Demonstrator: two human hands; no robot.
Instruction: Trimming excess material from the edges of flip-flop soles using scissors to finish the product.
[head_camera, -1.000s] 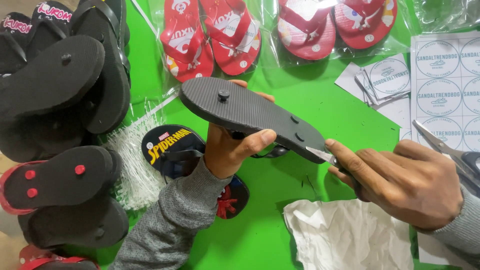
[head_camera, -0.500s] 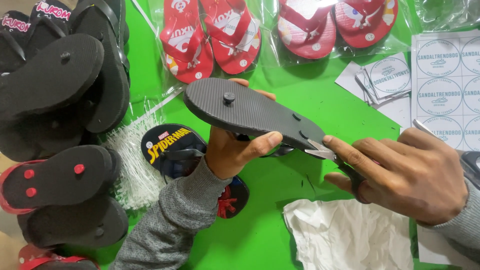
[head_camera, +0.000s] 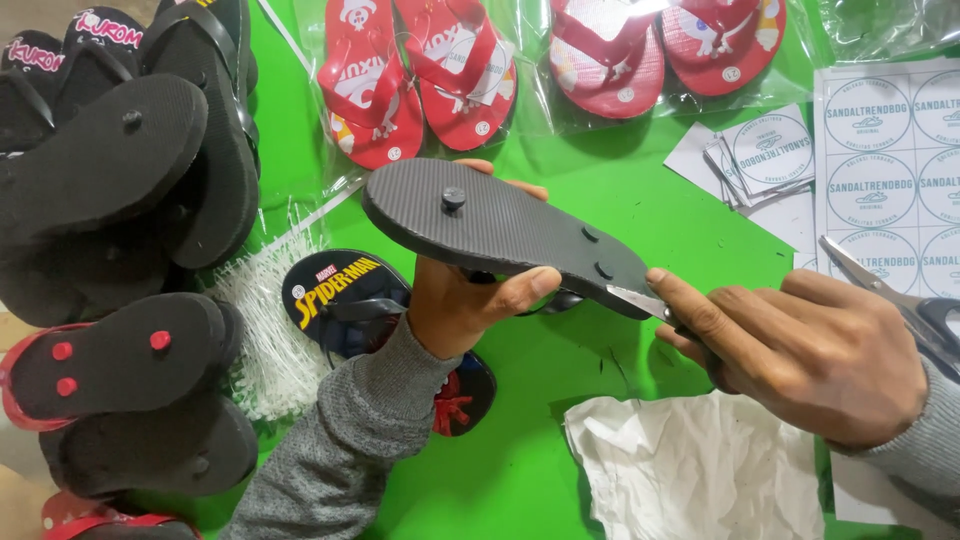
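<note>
I hold a black sandal (head_camera: 500, 228) sole-up above the green table (head_camera: 520, 480), my left hand (head_camera: 462, 298) clasped around its middle from below. My right hand (head_camera: 800, 350) is clenched on a small blade (head_camera: 640, 300) touching the heel edge. Crumpled white paper (head_camera: 700, 470) lies beneath; scissors (head_camera: 900, 295) sit behind my right hand.

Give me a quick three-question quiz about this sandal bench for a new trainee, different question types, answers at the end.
1. True or false: the left hand holds the black sandal sole-up.
2. Where does the blade in the right hand touch the sandal? A) toe plug B) heel edge C) strap
3. Fill in: beneath the right hand lies crumpled white ____ on the green table.

Key: 1 true; 2 B; 3 paper.
</note>
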